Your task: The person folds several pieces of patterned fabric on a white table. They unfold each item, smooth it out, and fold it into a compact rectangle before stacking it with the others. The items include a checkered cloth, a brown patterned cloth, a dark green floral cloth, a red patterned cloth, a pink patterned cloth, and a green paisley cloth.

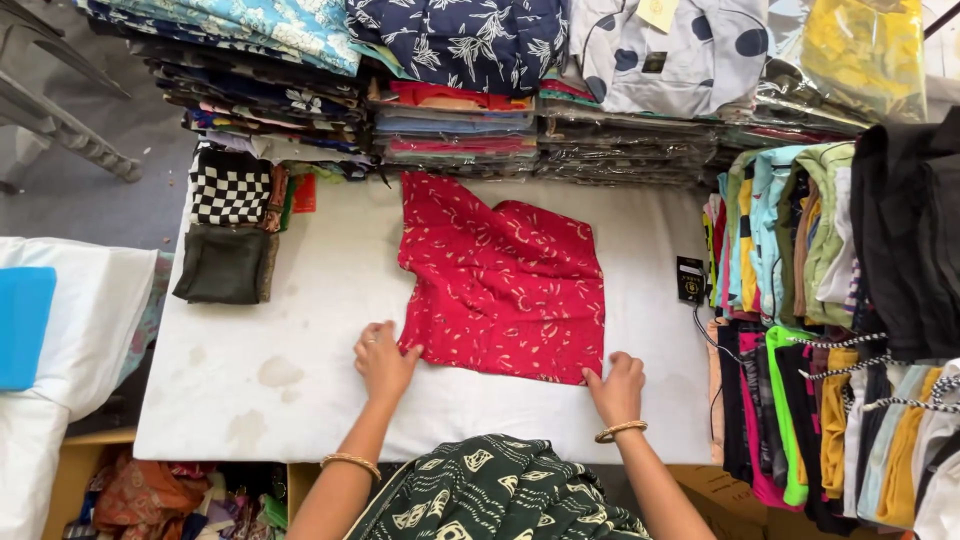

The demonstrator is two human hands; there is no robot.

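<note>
Left hand (383,360) flat, fingers pressed on the near left corner of the red cloth (503,280), gripping nothing. Right hand (617,387) the same at the near right corner, fingertips on the hem, gold bangle (620,431) at the wrist. Both forearms reaching up from the bottom edge. Cloth spread in the middle of a white table (300,380), faintly stained. Behind, stacks of folded clothes (450,120); at the left, a checkered pile (231,187); on the right, hanging shirts (800,300).
</note>
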